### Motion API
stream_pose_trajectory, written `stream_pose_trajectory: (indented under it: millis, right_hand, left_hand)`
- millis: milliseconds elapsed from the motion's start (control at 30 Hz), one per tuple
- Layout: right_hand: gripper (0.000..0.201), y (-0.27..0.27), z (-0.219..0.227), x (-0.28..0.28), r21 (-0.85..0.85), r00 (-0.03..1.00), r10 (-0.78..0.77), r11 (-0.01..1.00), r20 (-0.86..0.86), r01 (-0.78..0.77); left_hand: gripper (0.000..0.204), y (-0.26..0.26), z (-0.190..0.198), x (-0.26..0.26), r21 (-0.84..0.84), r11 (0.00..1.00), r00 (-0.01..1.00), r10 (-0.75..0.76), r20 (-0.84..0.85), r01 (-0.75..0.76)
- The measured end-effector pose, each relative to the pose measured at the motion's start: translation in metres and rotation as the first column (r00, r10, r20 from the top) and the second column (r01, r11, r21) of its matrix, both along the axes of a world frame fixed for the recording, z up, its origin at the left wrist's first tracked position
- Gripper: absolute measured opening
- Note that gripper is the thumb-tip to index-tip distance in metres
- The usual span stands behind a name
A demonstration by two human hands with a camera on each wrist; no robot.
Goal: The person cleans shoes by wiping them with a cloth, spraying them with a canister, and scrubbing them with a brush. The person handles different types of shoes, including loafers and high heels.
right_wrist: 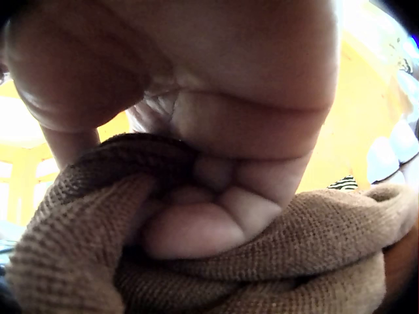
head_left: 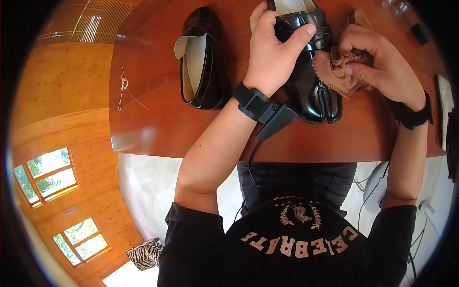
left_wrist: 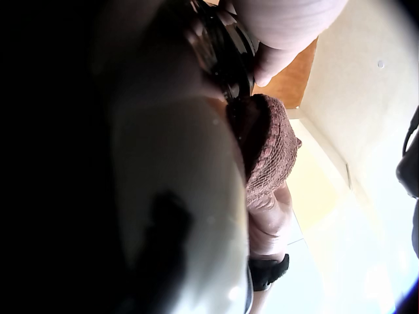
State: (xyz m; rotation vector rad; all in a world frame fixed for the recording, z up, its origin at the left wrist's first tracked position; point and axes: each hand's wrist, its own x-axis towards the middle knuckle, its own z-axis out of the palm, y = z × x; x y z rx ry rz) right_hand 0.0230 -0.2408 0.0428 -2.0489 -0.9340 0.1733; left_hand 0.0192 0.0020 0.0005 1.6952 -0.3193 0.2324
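Far left: a wooden wall with windows; a zebra-patterned item lies low in the head view.
Tabletop, left part: reddish-brown tabletop, glossy; a thin knotted string lies on it near the edge.
Loose shoe: one black shoe rests on the tabletop, opening up, toe pointing away from the person, pale lining visible. It stands apart from both hands.
Left hand: the left hand grips the second shoe, thumb laid over the upper by the strap, other fingers toward its left side. A black strap with a device is worn at this wrist.
Held shoe: a glossy black split-toe shoe, toe toward the person, between the two hands. Whether its sole touches the tabletop cannot be told.
Cloth: a brown cloth, bunched, against the right side of the held shoe; ribbed texture and stitched edge visible.
Right hand: the right hand grips the cloth, fingers curled into its folds, thumb pressed on it. A black wristband is worn here.
Far right: a small dark block on the tabletop; a long pale item at the right edge, identity unclear.
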Motion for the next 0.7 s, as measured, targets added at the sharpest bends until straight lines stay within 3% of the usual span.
stream_pose_trajectory:
  millis: [700]
  right_hand:
    - [0.022,0.0008,0.0014,-0.0007,-0.002,1.0,-0.004,1.0,0.0,0.004]
  left_hand:
    - [0.035,-0.0004,0.0,0.0006,0.005,1.0,1.0,0.004,0.019,-0.004]
